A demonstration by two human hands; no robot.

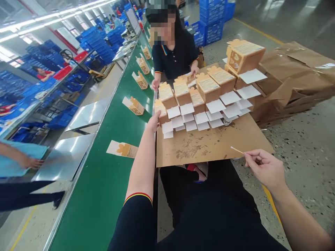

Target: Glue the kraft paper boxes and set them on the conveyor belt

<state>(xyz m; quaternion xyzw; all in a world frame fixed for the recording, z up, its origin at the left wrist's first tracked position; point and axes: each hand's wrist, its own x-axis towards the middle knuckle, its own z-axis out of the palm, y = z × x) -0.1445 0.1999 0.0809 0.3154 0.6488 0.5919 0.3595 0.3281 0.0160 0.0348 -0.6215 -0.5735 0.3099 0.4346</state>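
Observation:
My right hand (267, 169) pinches a cotton swab (237, 150) near one end, its white tip pointing left over the cardboard's front edge. With fingers at the left end of the stacked cartons, my left hand (154, 122) grips a small orange-brown carton (160, 108); part of the hand is hidden by the carton. Rows of similar cartons (208, 85) stand on a brown cardboard sheet (206, 143), with white end flaps (214, 106) sticking out toward me. Dark spots mark the sheet in front of them.
To the left runs a green conveyor belt (96, 181) carrying spaced-out open cartons (133, 105). A co-worker (172, 59) sits across the cardboard, both hands near the cartons. Brown wrapped bundles (290, 83) lie at right. Blue crates (211, 21) are stacked behind.

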